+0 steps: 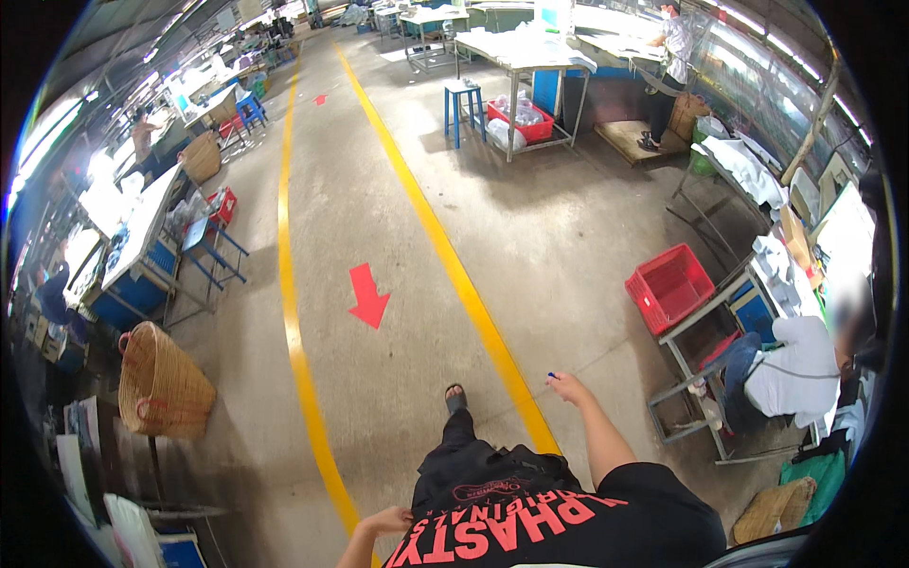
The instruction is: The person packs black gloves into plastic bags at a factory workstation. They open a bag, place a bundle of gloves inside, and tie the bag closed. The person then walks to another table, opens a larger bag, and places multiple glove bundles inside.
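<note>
My right hand [568, 386] is held out ahead of me over the floor, to the right of a yellow line. Its fingers are closed around a small dark-blue object [552, 376]; only its tip shows, too little to name its kind. Close to my waist, my left hand [390, 520] is at the side of my black shirt [568, 516] with red print. Its fingertips are hidden against the cloth, so whether it grips the shirt cannot be made out. One foot [454, 393] in a dark sandal is out in front on the concrete.
Two yellow lines [445, 246] edge a walkway with a red arrow [367, 295]. On the left stand a wicker basket [163, 379], a blue stool [210, 248] and worktables. On the right are a red crate [670, 284], a seated person [791, 374] and a standing person [674, 57] farther off.
</note>
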